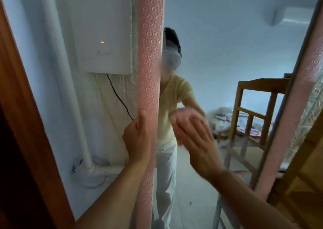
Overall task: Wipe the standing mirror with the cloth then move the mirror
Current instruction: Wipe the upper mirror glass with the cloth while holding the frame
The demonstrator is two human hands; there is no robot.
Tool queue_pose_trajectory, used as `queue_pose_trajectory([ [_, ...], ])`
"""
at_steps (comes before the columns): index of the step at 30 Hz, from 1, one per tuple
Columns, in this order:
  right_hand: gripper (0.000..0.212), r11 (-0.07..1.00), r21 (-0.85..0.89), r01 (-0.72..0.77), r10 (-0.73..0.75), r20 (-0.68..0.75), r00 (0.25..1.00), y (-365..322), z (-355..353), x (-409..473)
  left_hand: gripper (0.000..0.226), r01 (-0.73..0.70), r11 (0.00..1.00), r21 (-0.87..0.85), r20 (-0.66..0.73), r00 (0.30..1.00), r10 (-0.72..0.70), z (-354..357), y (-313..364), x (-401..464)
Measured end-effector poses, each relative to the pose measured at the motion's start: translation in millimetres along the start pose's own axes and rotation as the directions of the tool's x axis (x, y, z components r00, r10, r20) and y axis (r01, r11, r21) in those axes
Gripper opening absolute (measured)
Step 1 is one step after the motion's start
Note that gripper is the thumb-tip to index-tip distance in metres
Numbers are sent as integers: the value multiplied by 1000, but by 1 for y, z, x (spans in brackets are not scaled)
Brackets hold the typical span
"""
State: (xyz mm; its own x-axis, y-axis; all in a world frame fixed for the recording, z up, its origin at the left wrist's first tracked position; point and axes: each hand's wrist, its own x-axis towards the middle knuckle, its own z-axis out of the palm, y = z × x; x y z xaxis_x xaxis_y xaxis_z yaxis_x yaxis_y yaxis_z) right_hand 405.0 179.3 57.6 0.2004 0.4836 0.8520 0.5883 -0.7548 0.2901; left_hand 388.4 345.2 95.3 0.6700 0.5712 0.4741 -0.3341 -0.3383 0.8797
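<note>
The standing mirror (230, 50) fills the middle of the head view, close in front of me. Its pink embossed frame runs down the left side (149, 68) and slants along the right side (295, 106). My left hand (138, 139) is closed around the frame's left bar at mid height, thumb up along it. My right hand (195, 138) lies flat on the glass with fingers stretched out, blurred by motion. No cloth shows in either hand. The glass reflects a person in a yellow top and white trousers.
A white wall-mounted box (104, 36) with an orange light and a black cable hangs left of the mirror, beside a white pipe (70, 92). A brown wooden door frame (26, 127) stands at far left. Wooden furniture (304, 181) crowds the right edge. A wooden chair shows in the reflection.
</note>
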Motion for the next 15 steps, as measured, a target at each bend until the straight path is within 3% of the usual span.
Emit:
queue_pose_trajectory([
  [4, 52, 994, 56, -90, 98, -163, 982, 8, 3, 99, 56, -2, 1000, 4, 38, 999, 2, 2, -5, 2],
  [6, 57, 986, 67, -151, 162, -217, 963, -6, 15, 90, 58, 6, 1000, -30, 59, 998, -4, 3, -7, 2],
  [12, 47, 991, 56, -120, 115, 88, 989, -65, 36, -50, 53, 12, 999, -41, 94, 996, -8, -2, -24, -8],
  [15, 36, 996, 30, -86, 86, 11, 996, -55, 28, -18, 56, 84, 996, -1, 83, 993, -83, -4, -41, -29],
])
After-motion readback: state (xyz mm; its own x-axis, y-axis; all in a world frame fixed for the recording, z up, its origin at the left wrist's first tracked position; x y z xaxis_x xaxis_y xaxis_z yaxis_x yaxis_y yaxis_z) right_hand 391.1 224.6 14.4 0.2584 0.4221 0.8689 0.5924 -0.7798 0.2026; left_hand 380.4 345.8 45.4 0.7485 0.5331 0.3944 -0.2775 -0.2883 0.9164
